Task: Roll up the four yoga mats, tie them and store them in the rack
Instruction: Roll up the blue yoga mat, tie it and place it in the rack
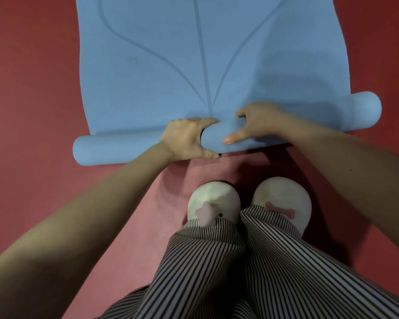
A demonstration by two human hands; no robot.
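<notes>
At the middle of the blue roll (115, 148), the left grip (189, 139) and right grip (256, 125) both curl around it, thumbs on the near side. This foam looks light, soft and springy, likely to uncoil if released, so holds set wider apart should keep the ends even. Beyond, the unrolled blue yoga mat (171, 54) lies flat on the red floor (32, 88), seemingly overlapping a pink mat (148, 226) underfoot.
</notes>
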